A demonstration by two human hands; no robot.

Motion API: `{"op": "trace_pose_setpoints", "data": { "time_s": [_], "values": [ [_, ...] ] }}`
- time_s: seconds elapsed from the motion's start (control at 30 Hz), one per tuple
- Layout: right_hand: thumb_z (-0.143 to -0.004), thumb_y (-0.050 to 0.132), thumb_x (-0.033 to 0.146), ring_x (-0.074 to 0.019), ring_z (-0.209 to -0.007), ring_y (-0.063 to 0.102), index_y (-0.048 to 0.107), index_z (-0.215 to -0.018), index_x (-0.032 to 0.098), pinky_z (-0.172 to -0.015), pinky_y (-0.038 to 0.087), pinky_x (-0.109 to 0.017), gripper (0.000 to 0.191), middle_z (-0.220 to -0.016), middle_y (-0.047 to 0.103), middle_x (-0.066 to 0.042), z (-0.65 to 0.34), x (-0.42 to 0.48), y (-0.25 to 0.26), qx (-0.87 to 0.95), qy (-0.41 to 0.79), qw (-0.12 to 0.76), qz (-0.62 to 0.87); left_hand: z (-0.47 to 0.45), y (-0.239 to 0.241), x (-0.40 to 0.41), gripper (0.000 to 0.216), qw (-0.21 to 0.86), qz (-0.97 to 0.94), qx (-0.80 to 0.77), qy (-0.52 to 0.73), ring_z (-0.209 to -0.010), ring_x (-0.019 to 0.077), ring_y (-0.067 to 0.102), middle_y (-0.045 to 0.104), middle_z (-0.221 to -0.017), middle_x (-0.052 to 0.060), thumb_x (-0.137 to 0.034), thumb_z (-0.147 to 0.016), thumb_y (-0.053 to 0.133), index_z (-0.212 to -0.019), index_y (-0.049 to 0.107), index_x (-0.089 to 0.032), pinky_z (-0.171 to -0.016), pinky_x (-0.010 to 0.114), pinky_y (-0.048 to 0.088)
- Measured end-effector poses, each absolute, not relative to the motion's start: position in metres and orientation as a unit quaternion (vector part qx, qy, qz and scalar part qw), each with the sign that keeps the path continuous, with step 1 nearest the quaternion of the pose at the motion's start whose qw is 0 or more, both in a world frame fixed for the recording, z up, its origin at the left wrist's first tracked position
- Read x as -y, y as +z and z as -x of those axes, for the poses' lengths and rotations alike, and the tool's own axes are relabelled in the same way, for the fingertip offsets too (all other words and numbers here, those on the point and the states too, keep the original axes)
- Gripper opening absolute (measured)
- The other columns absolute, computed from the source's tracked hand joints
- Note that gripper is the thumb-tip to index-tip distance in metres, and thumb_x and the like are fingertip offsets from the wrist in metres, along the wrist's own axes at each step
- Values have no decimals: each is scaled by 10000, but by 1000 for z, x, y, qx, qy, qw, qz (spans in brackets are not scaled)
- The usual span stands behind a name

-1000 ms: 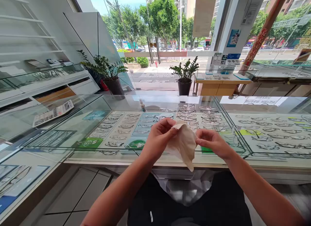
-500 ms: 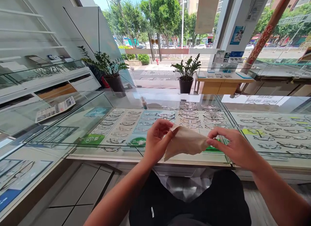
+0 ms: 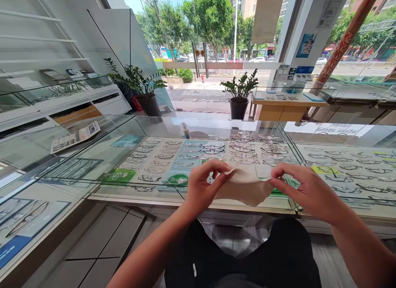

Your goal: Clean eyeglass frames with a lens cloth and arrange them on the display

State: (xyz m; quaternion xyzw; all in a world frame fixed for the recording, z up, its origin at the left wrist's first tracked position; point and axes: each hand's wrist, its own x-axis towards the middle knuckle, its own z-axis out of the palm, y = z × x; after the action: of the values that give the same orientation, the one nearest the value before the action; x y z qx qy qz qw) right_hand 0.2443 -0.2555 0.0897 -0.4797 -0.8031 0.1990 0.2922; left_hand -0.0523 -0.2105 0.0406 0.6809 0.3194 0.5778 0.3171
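Observation:
A thin beige cloth (image 3: 246, 189) hangs between my hands above the front edge of the glass display counter (image 3: 161, 125). My left hand (image 3: 202, 187) pinches its upper left part between thumb and fingers. At the cloth's right corner, the thumb and forefinger of my right hand (image 3: 300, 189) are closed on it. The cloth sags a little in the middle and its lower edge is loose. Beneath the glass, behind the cloth, lie rows of eyeglasses (image 3: 212, 149) on pale trays.
A small bottle (image 3: 185, 131) stands on the counter's far side. An eyewear display board (image 3: 76, 137) lies on the left counter. Two potted plants (image 3: 239, 108) stand beyond, before the window. My knees (image 3: 291, 246) are close under the counter edge.
The cloth has shifted slightly right and its lower edge now droops in a different fold. Both hands have moved a little right and down, still gripping it. The view has turned slightly left.

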Motion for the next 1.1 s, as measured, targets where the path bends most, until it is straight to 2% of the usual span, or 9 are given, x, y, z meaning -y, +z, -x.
{"op": "trace_pose_setpoints", "data": {
  "time_s": [0.17,0.27,0.3,0.37,0.43,0.6,0.83,1.1],
  "values": [
    [-1076,612,418,-201,-807,679,681,-951,261,-715,507,-326,212,-910,744,-22,-247,256,88,810,194,262,488,52,52,214,96,362,-678,-315,557,-824,183,694,799,-854,47,-267,-911,846,-853,789,-216,-731,315,470],
    [-1039,675,352,-208,-856,697,686,-1014,270,-749,523,-340,86,-978,753,-20,-240,255,83,827,176,251,472,48,57,217,124,403,-686,-312,519,-802,189,699,812,-838,54,-256,-877,865,-796,786,-208,-716,319,459],
    [-1024,698,327,-218,-917,708,686,-1067,275,-798,538,-350,69,-1036,756,-26,-235,255,81,832,168,273,454,47,58,219,118,413,-690,-315,504,-794,187,700,816,-837,53,-246,-870,865,-788,790,-207,-707,317,452],
    [-1010,725,285,-235,-1068,706,679,-1169,282,-922,550,-376,166,-1158,748,-44,-221,256,78,837,148,340,403,43,60,222,94,424,-700,-324,474,-787,185,706,821,-838,51,-227,-870,848,-790,803,-206,-705,317,447],
    [-1017,727,255,-234,-1134,688,679,-1209,281,-989,538,-390,199,-1201,737,-54,-206,257,75,839,125,394,354,41,62,226,67,435,-706,-333,449,-797,189,717,826,-849,48,-216,-869,832,-805,817,-207,-730,321,460],
    [-1019,735,210,-213,-1035,678,684,-1110,251,-918,535,-384,111,-1108,742,-48,-184,257,69,845,83,422,318,40,68,232,58,453,-703,-356,417,-799,194,708,823,-851,43,-239,-865,828,-816,827,-209,-765,330,481],
    [-1009,737,138,-211,-971,666,681,-1121,231,-876,532,-375,156,-1046,758,-49,-180,255,61,843,23,441,307,45,63,226,118,492,-680,-345,420,-777,182,667,823,-849,73,-313,-873,857,-857,859,-196,-727,308,475],
    [-1033,619,129,-203,-951,661,622,-1037,244,-866,530,-361,115,-1009,712,-39,-175,252,58,816,138,460,321,45,60,223,245,522,-660,-347,415,-782,191,689,823,-853,94,-417,-849,907,-877,867,-177,-718,301,512]
  ]
}}
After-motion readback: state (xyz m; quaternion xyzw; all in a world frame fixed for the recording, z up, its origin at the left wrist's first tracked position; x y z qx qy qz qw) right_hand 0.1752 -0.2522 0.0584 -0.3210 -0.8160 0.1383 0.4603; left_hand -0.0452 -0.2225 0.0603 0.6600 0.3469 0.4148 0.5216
